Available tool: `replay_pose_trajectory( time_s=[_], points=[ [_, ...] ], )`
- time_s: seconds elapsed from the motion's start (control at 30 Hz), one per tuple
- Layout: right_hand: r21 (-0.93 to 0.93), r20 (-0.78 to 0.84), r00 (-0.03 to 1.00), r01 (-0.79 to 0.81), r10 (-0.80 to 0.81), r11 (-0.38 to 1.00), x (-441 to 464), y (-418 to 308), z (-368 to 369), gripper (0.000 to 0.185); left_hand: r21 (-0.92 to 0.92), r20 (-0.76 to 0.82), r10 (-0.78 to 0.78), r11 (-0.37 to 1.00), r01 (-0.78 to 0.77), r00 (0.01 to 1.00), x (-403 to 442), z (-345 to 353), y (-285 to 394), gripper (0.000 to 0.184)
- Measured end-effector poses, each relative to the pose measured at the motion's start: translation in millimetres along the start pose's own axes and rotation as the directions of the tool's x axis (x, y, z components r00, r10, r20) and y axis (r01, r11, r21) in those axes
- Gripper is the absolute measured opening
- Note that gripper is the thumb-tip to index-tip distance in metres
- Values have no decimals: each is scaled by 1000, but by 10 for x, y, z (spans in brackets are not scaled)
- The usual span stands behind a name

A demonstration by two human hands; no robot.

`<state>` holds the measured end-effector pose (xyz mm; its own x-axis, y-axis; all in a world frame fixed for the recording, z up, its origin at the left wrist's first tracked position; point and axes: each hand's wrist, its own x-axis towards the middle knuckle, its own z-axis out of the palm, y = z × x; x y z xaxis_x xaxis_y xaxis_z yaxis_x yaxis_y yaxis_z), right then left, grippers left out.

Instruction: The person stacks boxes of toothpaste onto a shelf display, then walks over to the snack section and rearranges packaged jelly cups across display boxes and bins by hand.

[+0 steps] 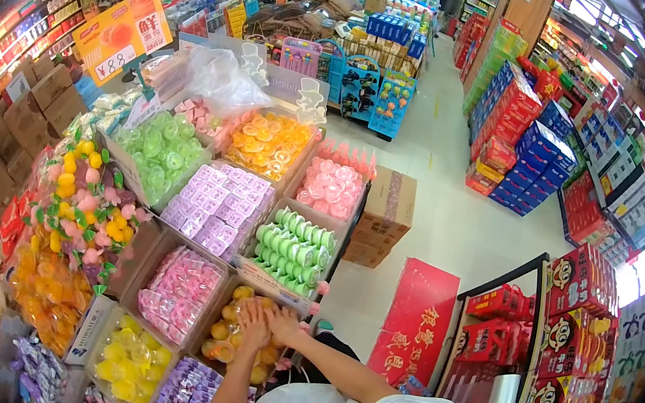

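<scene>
My left hand (254, 327) and my right hand (284, 327) rest side by side, close together, over a bin of round orange-yellow packs (225, 331). The fingers of both look stretched out across the packs, and nothing shows in either grasp. Just beyond them are green-and-white wrapped sweets (295, 249). Pink packets (178, 293) fill the bin to the left, with lilac square packs (219, 200) above it. Nearer to me lie yellow packs (132, 361) and purple packets (187, 393), the latter partly covered by my left arm.
Cardboard boxes (384, 210) stand against the display's right side, near a red mat (415, 318) on the floor. A rack of red packs (576, 344) rises at the right. Artificial fruit (87, 205) hangs at the left. A clear plastic bag (228, 81) lies on the far bins.
</scene>
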<state>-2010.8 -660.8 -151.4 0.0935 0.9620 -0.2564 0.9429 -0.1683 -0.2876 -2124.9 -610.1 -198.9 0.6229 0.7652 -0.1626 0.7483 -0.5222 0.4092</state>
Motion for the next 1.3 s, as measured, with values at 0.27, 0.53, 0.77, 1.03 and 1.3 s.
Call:
replay_pose_trajectory(
  time_s=[0.27,0.53,0.77,1.03,1.3],
  points=[
    [-107,-31,999,-12,8,994,-43,-27,-19,77,5,-2,18,1000,-18,1000,23,-4,12,82],
    [-119,84,996,-31,41,992,26,-26,20,85,-10,209,-89,996,94,974,134,-184,129,83],
    [-87,11,1000,-12,13,996,-56,-34,-129,75,174,262,-173,976,130,949,208,-191,151,85],
    [318,-404,878,400,-259,860,-806,162,-522,47,-232,-589,-67,969,-89,805,185,-61,160,72],
    [669,-531,833,300,154,680,-1362,637,-862,21,-624,-691,-274,693,-361,669,62,-1125,1576,40]
  ],
)
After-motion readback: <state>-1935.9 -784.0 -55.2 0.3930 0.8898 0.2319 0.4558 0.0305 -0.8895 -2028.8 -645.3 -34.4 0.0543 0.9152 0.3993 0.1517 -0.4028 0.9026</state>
